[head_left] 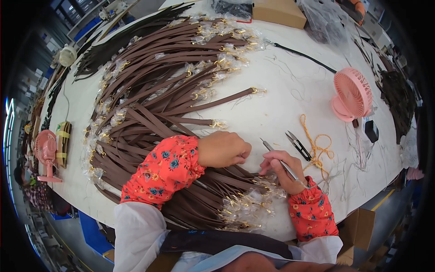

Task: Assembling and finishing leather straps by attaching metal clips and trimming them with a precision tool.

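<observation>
My left hand is closed in a fist above a large heap of brown straps; whatever its fingers hold, if anything, is hidden. Gold-coloured hooks wrapped in clear plastic finish the strap ends. In my right hand lies a slim grey pen-shaped tool, gripped between thumb and fingers, its thin tip pointing up and left. A pale cord runs from its rear end past my wrist. Right of the tool are black thread snips, lying on the white table beside a knotted orange cord.
A pink fan stands at the right, near a small black box. Another pink fan is at the left edge. Dark straps lie at the far left. Farther back are a cardboard box and a clear plastic bag.
</observation>
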